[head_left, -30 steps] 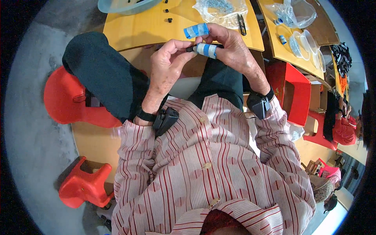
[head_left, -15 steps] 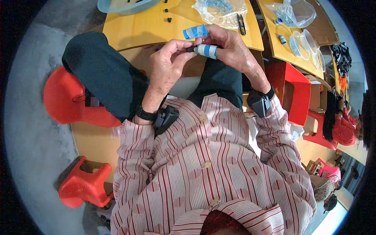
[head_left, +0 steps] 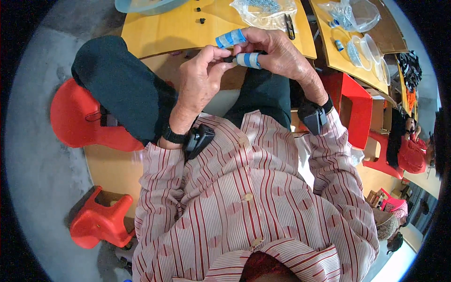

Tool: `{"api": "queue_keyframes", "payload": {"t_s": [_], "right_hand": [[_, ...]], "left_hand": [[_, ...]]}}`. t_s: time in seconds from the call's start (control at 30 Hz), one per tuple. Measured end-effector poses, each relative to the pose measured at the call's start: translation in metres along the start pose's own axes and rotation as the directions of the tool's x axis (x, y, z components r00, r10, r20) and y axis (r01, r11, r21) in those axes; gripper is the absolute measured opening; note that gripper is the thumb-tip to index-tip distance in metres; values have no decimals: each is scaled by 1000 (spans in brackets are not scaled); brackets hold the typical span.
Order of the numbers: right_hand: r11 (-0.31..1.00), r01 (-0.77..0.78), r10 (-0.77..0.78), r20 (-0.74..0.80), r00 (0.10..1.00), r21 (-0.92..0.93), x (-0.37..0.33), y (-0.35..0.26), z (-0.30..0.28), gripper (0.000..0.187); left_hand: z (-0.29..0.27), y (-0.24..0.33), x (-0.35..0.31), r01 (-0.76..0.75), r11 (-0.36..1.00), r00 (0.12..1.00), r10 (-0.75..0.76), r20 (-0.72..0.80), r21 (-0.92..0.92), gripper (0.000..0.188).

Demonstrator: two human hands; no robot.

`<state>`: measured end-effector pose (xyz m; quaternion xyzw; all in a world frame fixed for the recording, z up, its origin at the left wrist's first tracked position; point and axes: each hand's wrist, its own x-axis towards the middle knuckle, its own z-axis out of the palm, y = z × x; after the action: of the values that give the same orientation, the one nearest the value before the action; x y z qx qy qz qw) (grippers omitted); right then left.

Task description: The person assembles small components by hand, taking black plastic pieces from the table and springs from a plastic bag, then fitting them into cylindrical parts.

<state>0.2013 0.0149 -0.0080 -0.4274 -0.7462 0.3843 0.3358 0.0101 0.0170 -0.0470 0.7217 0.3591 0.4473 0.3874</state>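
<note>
My left hand (head_left: 201,80) pinches a small black part (head_left: 229,59) between thumb and fingertips, above my lap and just short of the table edge. Opposite it, my right hand (head_left: 281,54) has its thumb and a finger wrapped in blue-and-white tape and curled up to the same part. Dark material also shows between the right fingers; its exact shape is hidden by them. On the yellow table (head_left: 155,35) beyond lie small black pieces (head_left: 202,21) like the held one in colour. A clear plastic bag (head_left: 263,11) of small silvery parts and black thread snips (head_left: 289,27) lie there too.
A translucent blue basin (head_left: 148,5) stands at the far left. On the right-hand table are clear plastic tubs (head_left: 369,49) and a roll of blue tape (head_left: 339,45). A red crate (head_left: 355,113) stands below. Red stools (head_left: 101,218) are at the left; another person (head_left: 412,152) sits far right.
Both hands stay together at the black part. The right hand's taped fingers have shifted slightly left and the upper one has tilted. The view has moved a little.
</note>
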Motion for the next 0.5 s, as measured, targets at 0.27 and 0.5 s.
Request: {"api": "queue_keyframes", "payload": {"t_s": [0.27,0.5], "right_hand": [[997,-32,41,127,991,-69,7,-5,-10,31],[944,144,-115,115,987,-297,7,-4,-10,41]], "left_hand": [[1,3,0,-69,992,998,69,9,105,16],[2,-2,0,-62,992,998,63,-1,113,16]]}}
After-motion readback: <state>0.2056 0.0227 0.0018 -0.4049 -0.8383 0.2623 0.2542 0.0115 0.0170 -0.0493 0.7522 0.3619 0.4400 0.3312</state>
